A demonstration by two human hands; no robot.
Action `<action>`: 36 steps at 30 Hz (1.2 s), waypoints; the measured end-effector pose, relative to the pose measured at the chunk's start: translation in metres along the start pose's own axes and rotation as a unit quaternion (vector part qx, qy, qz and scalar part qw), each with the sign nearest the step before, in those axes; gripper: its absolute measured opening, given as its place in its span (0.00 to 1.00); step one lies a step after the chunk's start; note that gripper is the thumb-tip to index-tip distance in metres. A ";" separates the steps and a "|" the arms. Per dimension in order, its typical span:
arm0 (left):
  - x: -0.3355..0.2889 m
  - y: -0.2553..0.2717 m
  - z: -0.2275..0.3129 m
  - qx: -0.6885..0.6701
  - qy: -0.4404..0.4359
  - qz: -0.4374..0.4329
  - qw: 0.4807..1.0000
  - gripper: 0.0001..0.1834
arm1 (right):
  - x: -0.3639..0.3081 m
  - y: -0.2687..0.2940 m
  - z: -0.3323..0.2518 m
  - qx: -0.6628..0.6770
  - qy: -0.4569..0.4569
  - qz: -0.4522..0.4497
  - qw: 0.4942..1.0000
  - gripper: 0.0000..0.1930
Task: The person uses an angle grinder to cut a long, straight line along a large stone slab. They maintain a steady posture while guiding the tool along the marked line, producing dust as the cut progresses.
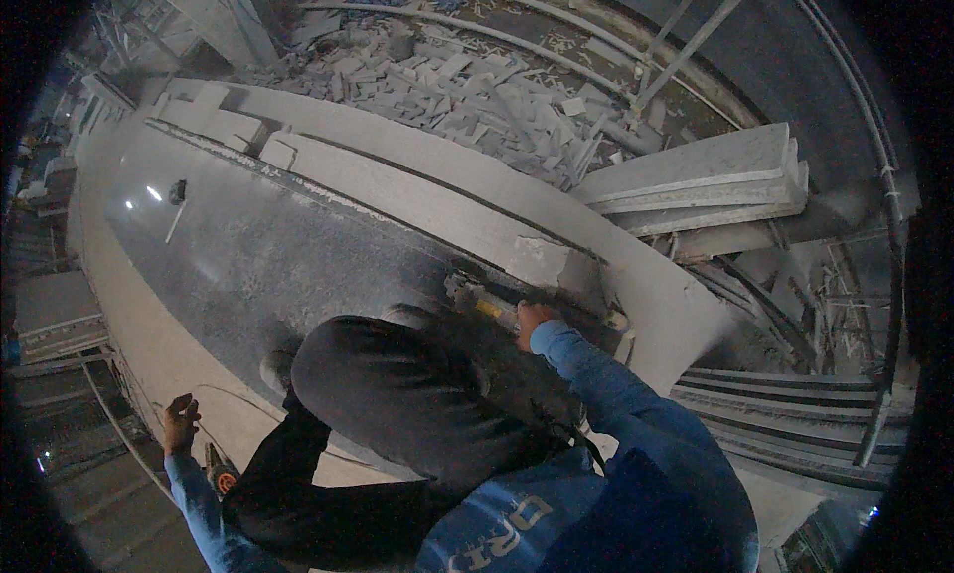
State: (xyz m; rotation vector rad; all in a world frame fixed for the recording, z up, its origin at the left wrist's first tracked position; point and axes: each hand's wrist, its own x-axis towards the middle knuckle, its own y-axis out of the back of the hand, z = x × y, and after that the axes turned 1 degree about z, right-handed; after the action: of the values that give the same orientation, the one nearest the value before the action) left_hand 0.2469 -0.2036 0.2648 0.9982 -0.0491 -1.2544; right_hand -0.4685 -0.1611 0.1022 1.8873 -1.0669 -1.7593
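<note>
My right hand [537, 322] is closed round the rear of a dusty, slim power tool with a yellow label, which looks like an angle grinder [489, 309]. The tool's head rests against or just over a dark grey stone slab [248, 245], near its far long edge. Dust covers the tool head, so its disc cannot be made out. Off to the left, past the slab's pale near border, my left hand [181, 424] is raised with fingers loosely curled and apart, and nothing shows in it. My bent knee in dark trousers hides part of the slab.
Long pale stone strips [417, 195] lie along the slab's far side. Beyond them spreads a heap of broken stone pieces [467, 101]. Thick stacked slabs [696, 180] stand at the right, near metal rails [795, 414]. A small dark object [178, 192] sits on the slab.
</note>
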 end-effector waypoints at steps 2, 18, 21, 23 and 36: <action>-0.003 0.000 0.002 0.006 0.005 -0.006 1.000 0.21 | -0.004 0.008 -0.002 0.004 -0.005 -0.019 1.000 0.31; -0.006 -0.012 0.020 0.093 -0.049 0.009 0.994 0.24 | 0.058 -0.017 -0.023 0.016 0.001 0.032 0.999 0.22; -0.008 -0.005 0.014 0.071 -0.043 0.014 0.996 0.25 | 0.030 -0.011 -0.016 -0.014 0.006 0.023 1.000 0.23; -0.011 -0.016 0.022 0.091 -0.041 0.023 0.995 0.26 | 0.008 0.005 -0.008 -0.026 -0.005 -0.010 1.000 0.24; -0.016 -0.004 0.015 0.056 -0.032 -0.003 0.998 0.25 | 0.040 -0.008 -0.021 0.039 -0.041 -0.009 0.998 0.23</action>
State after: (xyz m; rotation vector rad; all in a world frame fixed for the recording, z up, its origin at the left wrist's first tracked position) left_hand 0.2302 -0.1990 0.2789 1.0546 -0.1683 -1.2994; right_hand -0.4478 -0.1894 0.0727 1.8907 -1.1671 -1.8445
